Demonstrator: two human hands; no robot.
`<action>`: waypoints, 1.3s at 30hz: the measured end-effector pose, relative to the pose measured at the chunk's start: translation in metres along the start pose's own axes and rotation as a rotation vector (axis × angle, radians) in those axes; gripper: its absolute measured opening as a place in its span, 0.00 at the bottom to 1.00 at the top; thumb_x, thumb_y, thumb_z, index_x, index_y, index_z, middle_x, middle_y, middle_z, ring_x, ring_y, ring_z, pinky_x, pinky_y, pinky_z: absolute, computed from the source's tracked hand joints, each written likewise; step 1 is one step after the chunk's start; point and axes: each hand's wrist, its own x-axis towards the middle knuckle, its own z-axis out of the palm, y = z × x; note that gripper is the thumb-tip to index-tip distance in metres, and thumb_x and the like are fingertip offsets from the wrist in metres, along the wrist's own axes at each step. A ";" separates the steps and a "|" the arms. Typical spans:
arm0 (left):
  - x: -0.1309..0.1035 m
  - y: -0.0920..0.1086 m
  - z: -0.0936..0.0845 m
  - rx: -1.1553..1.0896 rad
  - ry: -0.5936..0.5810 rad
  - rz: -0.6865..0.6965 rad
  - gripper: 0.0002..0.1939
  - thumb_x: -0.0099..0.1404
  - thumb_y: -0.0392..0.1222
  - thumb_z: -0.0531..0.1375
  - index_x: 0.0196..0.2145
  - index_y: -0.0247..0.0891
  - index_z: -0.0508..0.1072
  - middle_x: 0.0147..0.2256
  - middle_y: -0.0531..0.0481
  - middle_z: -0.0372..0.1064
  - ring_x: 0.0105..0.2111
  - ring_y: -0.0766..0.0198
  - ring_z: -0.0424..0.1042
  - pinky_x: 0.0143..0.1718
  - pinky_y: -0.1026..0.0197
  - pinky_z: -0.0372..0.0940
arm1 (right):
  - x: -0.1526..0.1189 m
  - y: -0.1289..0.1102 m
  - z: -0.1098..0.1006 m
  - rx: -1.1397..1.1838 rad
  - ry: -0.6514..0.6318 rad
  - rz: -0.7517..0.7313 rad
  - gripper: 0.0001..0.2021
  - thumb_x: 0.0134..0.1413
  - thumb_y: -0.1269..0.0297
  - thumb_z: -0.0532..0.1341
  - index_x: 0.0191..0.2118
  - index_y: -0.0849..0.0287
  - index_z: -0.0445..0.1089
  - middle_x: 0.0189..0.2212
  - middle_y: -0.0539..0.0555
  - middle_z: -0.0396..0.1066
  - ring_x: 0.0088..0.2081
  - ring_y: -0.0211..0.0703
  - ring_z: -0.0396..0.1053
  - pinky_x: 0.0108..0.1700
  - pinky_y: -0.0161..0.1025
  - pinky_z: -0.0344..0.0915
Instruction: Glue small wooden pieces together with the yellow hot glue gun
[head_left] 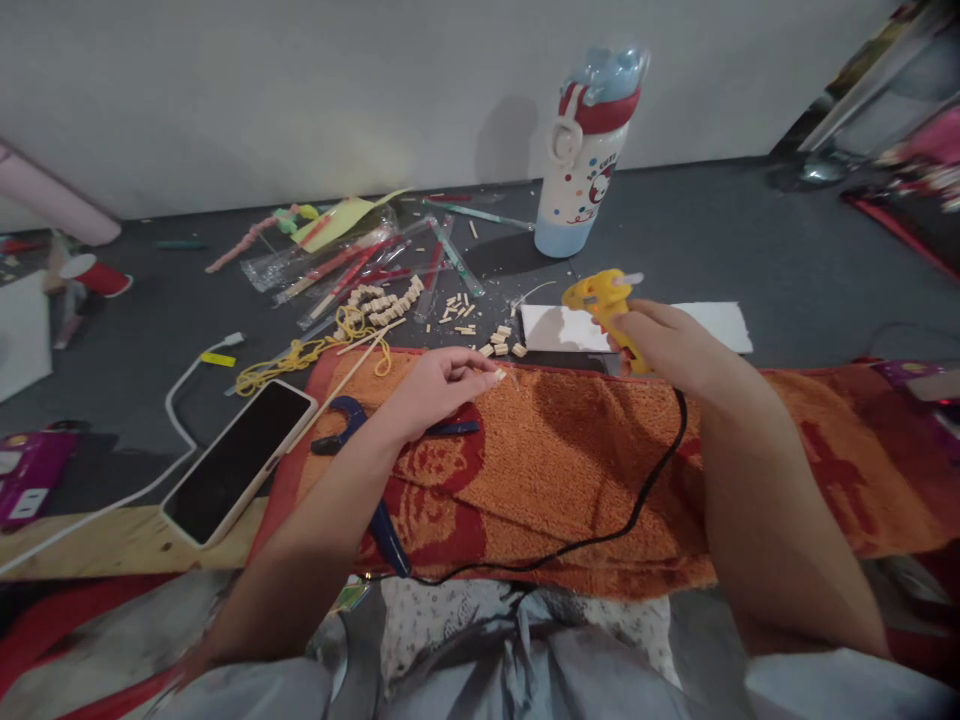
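My right hand [651,338] grips a yellow hot glue gun [600,293], its pale nozzle or stick end jutting out toward the upper right. A black cord [645,490] runs from it across the orange towel [570,430]. Between thumb and fingertips, my left hand [446,385] pinches a small pale wooden piece [499,375]. Just beyond the left fingertips lie several small wooden blocks [501,342] and short stick bits [457,308]. Under my left forearm, partly covered, rest blue-handled pliers [386,530]. A white rectangular board [566,328] lies behind the glue gun.
A cartoon bottle [581,170] stands at the back. Left of centre are a chain of wooden pieces [386,305], yellow string [281,367], wrapped chopsticks [337,280] and a thin stick [345,380]. A phone [240,460] and white cable [172,400] lie at left.
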 end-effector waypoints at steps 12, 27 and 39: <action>0.002 0.005 -0.006 -0.591 0.119 -0.034 0.08 0.54 0.40 0.64 0.30 0.37 0.70 0.12 0.65 0.47 0.12 0.78 0.40 0.14 0.70 0.35 | -0.011 -0.014 0.015 0.636 -0.076 -0.264 0.12 0.50 0.54 0.67 0.31 0.58 0.71 0.18 0.46 0.61 0.17 0.31 0.57 0.17 0.33 0.56; -0.002 0.009 -0.002 -0.544 0.051 -0.029 0.14 0.48 0.43 0.68 0.30 0.36 0.70 0.12 0.65 0.48 0.12 0.79 0.41 0.14 0.71 0.36 | -0.019 -0.028 0.045 0.633 -0.096 -0.375 0.19 0.39 0.55 0.72 0.37 0.58 0.71 0.21 0.46 0.67 0.20 0.33 0.61 0.22 0.35 0.62; -0.007 0.006 0.008 -0.383 -0.122 -0.112 0.21 0.43 0.50 0.72 0.30 0.36 0.71 0.16 0.63 0.51 0.14 0.79 0.43 0.16 0.67 0.36 | -0.026 -0.034 0.065 0.717 -0.268 -0.483 0.23 0.37 0.51 0.74 0.38 0.57 0.70 0.28 0.49 0.71 0.24 0.34 0.62 0.25 0.34 0.62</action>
